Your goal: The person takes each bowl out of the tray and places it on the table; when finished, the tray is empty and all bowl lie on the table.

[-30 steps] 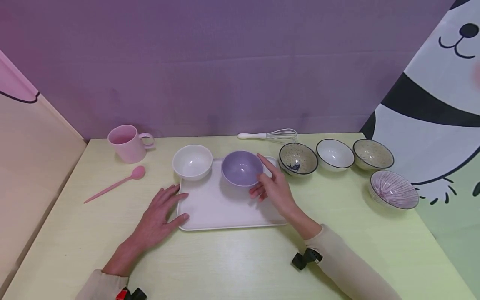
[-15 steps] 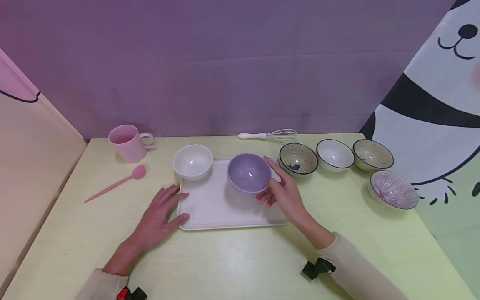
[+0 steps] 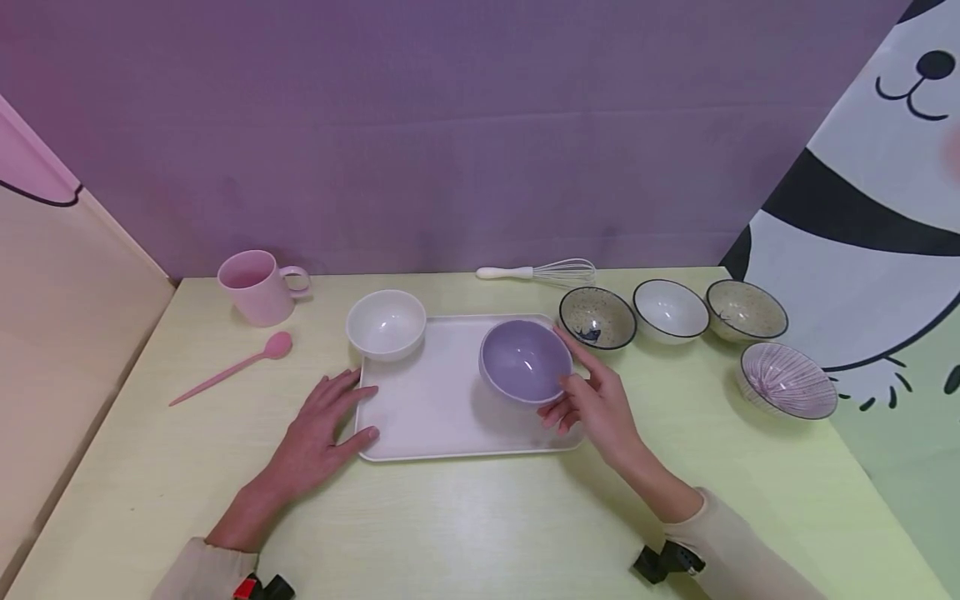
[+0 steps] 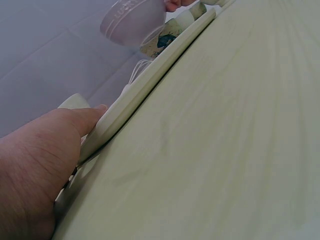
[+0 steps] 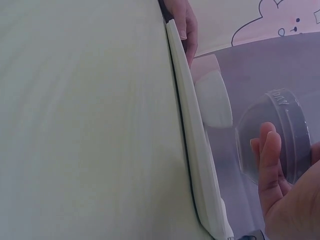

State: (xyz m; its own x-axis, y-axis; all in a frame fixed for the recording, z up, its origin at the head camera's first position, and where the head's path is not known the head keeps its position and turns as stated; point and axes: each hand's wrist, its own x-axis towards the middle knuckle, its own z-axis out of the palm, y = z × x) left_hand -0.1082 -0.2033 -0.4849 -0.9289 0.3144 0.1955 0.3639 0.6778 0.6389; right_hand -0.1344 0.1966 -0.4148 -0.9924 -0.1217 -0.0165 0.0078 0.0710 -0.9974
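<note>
A purple bowl [image 3: 523,360] is held in the air above the right part of a white rectangular tray [image 3: 431,429]. My right hand [image 3: 602,406] grips the bowl from its right side, with curled fingertips showing against its outer wall in the right wrist view. Raised lettering runs below the bowl's rim [image 4: 131,14]. At the tray's left edge my left hand [image 3: 318,435] rests with its fingers spread and relaxed, the thumb on the rim. A white bowl [image 3: 386,327] stands at the tray's back left corner, overlapping it in the head view.
A pink mug [image 3: 258,292] and a pink spoon [image 3: 247,363] lie to the left. Behind the tray is a whisk [image 3: 536,271]. At the right stand two speckled bowls [image 3: 592,317], a dark-rimmed white bowl [image 3: 670,308] and a pink-striped bowl [image 3: 787,379]. A purple backdrop [image 3: 450,150] borders the table's back.
My right hand has carried the purple bowl rightward and toward me over the tray, from near the white bowl. The left hand and the tray stay where they were.
</note>
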